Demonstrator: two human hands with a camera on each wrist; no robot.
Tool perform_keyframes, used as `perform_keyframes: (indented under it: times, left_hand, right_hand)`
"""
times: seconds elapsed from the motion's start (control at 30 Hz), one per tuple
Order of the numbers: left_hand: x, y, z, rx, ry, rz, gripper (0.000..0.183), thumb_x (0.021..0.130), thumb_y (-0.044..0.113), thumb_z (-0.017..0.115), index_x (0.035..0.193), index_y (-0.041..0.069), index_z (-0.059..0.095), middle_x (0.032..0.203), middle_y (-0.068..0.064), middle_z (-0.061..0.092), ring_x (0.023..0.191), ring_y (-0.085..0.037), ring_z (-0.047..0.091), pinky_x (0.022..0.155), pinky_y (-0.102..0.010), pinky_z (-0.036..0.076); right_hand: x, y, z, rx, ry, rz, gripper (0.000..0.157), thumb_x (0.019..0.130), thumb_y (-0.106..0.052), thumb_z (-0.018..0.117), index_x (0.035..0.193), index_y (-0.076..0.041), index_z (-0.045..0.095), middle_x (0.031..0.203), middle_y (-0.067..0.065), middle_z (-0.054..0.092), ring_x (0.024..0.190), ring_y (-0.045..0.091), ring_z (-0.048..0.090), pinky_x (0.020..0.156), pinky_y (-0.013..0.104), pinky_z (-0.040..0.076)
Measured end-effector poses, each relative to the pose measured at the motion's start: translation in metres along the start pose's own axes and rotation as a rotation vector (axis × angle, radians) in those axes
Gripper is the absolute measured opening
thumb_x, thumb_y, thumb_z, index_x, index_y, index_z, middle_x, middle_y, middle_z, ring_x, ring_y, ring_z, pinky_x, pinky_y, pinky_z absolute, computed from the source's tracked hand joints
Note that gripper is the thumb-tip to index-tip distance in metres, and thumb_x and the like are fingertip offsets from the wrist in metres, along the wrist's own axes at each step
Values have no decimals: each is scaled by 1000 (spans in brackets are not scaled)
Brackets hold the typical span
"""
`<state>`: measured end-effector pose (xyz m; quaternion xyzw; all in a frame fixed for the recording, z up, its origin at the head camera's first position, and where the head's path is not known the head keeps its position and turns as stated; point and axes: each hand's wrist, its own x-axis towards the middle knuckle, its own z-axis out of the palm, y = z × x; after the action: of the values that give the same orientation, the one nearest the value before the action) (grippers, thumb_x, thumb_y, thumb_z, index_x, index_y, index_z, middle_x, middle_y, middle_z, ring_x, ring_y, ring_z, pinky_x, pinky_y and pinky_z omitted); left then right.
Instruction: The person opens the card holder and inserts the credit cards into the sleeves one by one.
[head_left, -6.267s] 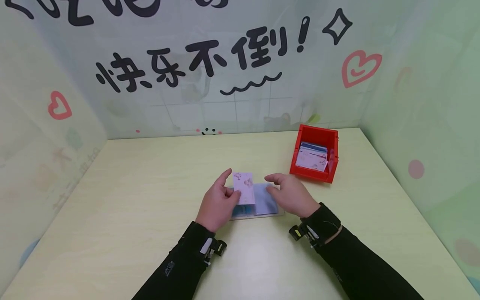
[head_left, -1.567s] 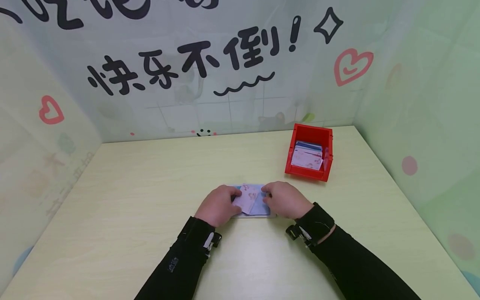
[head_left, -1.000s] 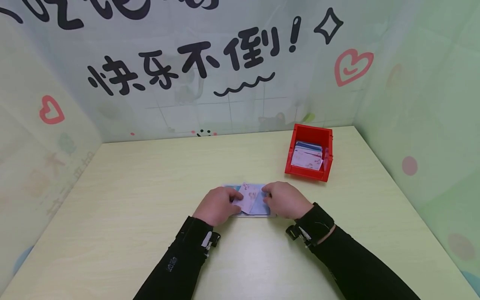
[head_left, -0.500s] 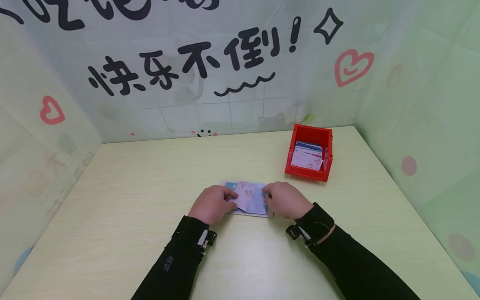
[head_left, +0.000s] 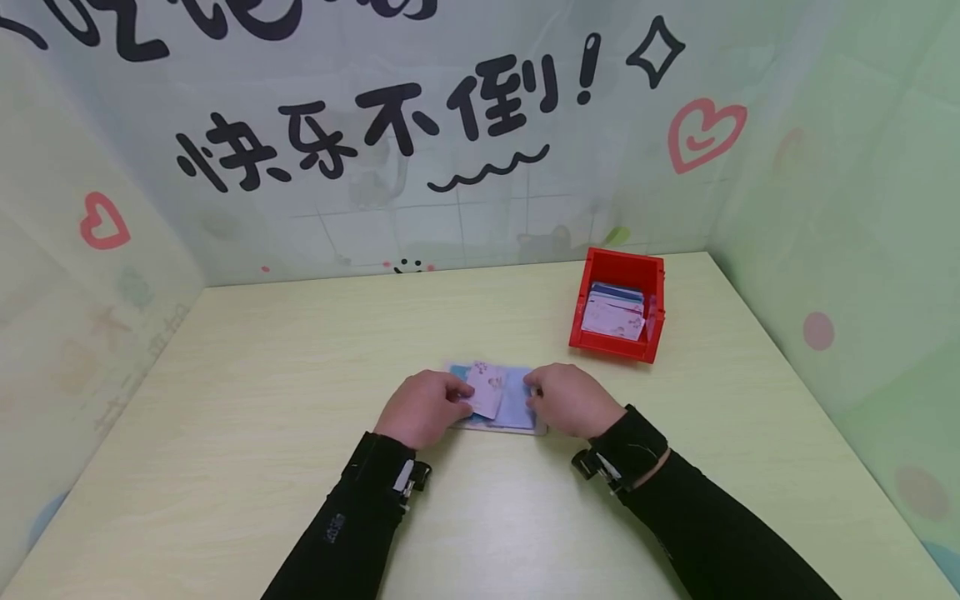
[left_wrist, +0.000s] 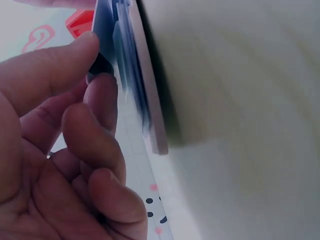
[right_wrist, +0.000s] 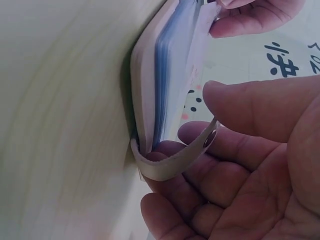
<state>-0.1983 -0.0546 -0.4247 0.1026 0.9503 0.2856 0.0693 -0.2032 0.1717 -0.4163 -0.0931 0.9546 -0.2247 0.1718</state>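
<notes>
An opened card holder with bluish sleeves and a pale cover lies on the table in the head view. My left hand pinches a pink flowered card between thumb and fingers, over the holder's left half. In the left wrist view the card stands edge-on, apart from the sleeves. My right hand grips the holder's right edge. The right wrist view shows its thumb and curled fingers around a pale strap with a metal snap, beside the stacked sleeves.
A red bin with several cards inside stands at the back right of the wooden table. A printed cloth backdrop encloses the back and sides.
Earlier my left hand held the card upright above the holder. It has since lowered it, then shifted slightly left, turning the card straighter and uncovering more of the right half. The right hand stays at the edge.
</notes>
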Motion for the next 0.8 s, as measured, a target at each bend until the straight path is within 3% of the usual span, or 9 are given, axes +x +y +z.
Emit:
perform_keyframes:
  times: [0.2, 0.33, 0.53, 0.67, 0.8]
  left_hand:
    - [-1, 2, 1, -9, 4, -3, 18, 95, 20, 79, 111, 13, 83, 98, 1, 76, 87, -17, 61, 82, -34, 53]
    - [-1, 1, 1, -4, 7, -3, 14, 95, 19, 79, 108, 14, 83, 95, 2, 75, 86, -16, 62, 83, -34, 53]
    - [2, -4, -1, 0, 45, -20, 9, 95, 14, 78, 103, 15, 82, 91, 2, 72, 84, -16, 61, 81, -34, 52]
    - [4, -2, 1, 3, 31, -11, 19, 95, 15, 78, 114, 14, 80, 86, 2, 70, 77, -16, 59, 74, -30, 49]
    - [4, 2, 3, 14, -3, -27, 35, 94, 16, 80, 128, 12, 75, 81, 3, 67, 70, -15, 57, 68, -28, 45]
  right_hand:
    - [0, -1, -1, -8, -1, -10, 46, 100, -22, 72, 144, -8, 65, 140, 11, 67, 114, 27, 60, 108, 45, 54]
    - [-1, -2, -1, -11, 1, -14, 46, 101, -21, 72, 144, -7, 65, 140, 11, 67, 114, 28, 60, 111, 47, 52]
    - [-2, -1, -1, -14, 16, -30, 44, 100, -20, 72, 142, -7, 67, 136, 10, 69, 109, 26, 59, 94, 37, 56]
    - [-1, 0, -1, -1, 11, -18, 45, 100, -21, 73, 142, -8, 67, 136, 10, 68, 109, 26, 59, 82, 30, 54]
    - [0, 0, 0, -5, 3, -14, 46, 99, -21, 74, 142, -8, 67, 136, 10, 68, 109, 26, 59, 79, 28, 55]
